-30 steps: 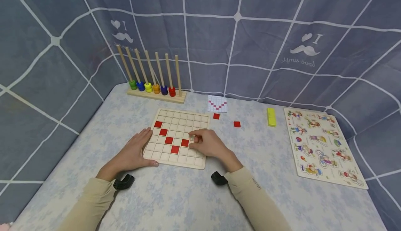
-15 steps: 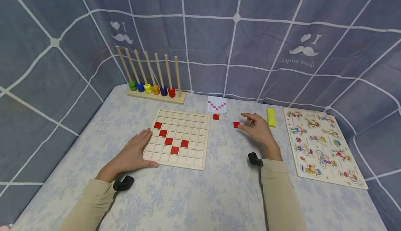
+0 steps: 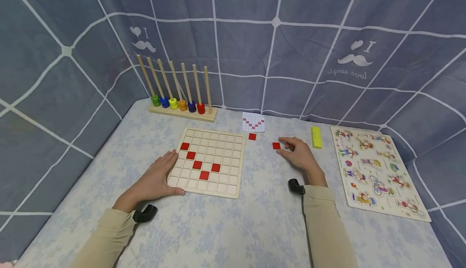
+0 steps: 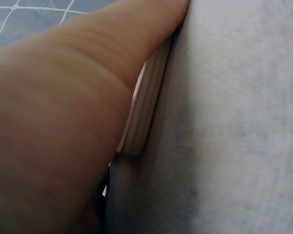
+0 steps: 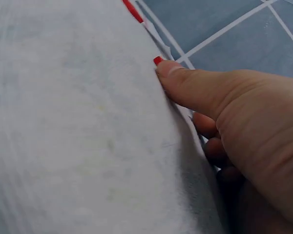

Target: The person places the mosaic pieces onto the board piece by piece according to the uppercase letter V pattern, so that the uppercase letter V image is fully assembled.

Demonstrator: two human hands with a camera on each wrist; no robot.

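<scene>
The step in hand looks like picking up a red tile; the next move calls for a firm pinch on its edges and a lift clear of the worktop. The tile lies flat at the right grip, by the thumb and forefinger tips; whether they already pinch it, I cannot tell. The left grip, fingers spread and grasping nothing, rests against the left edge of the board.

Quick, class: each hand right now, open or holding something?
Left hand: open, against the board.
Right hand: finger and thumb at a red tile; grip cannot be told.
</scene>
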